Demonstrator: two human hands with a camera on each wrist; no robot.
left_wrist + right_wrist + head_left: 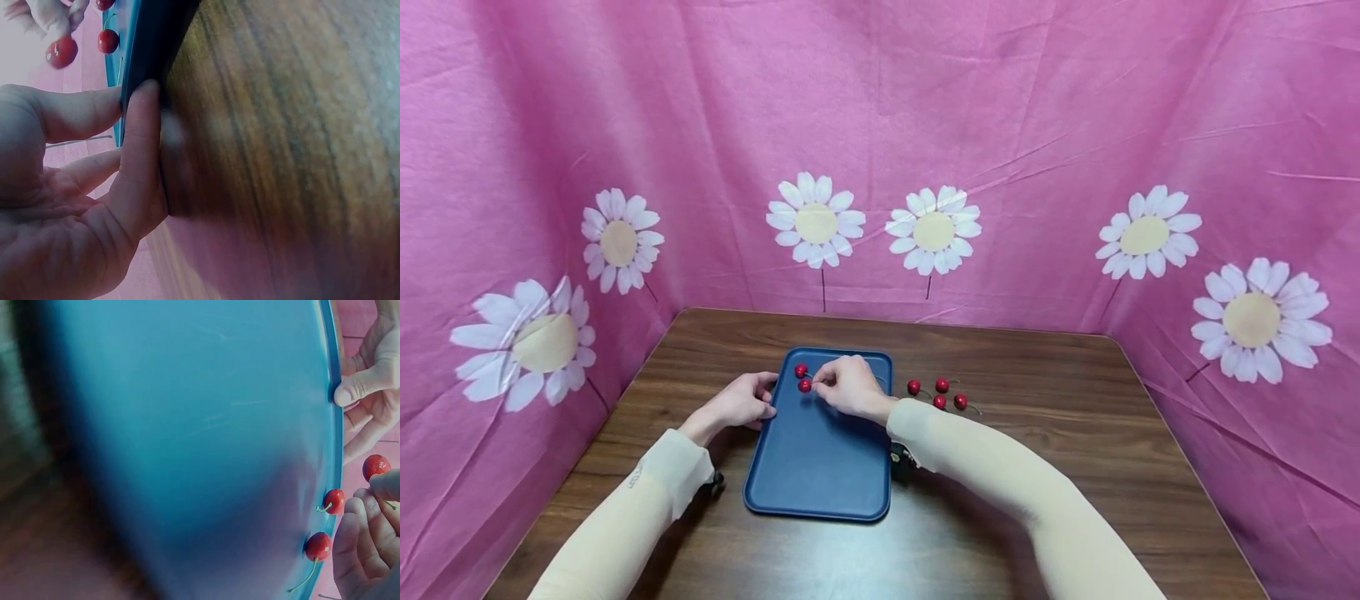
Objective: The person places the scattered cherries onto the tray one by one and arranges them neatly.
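My left hand (745,402) rests at the left edge of the dark blue tray (820,483), thumb and fingers extended against its rim. Over the tray's far left part, my right hand (852,386) pinches a red cherry (805,386) by its stem, a shadow on the tray just below it. In the right wrist view, two other cherries, one nearer (317,546) and one farther (334,501), lie inside the tray by its rim. From the head, one of these cherries (801,370) shows beyond the held one; the right hand probably hides the other.
Several stemmed cherries (941,401) lie on the brown wooden table (1037,500), to the right of the tray and beyond my right forearm. Pink cloth (1037,100) with white daisies encloses the table at the back and both sides.
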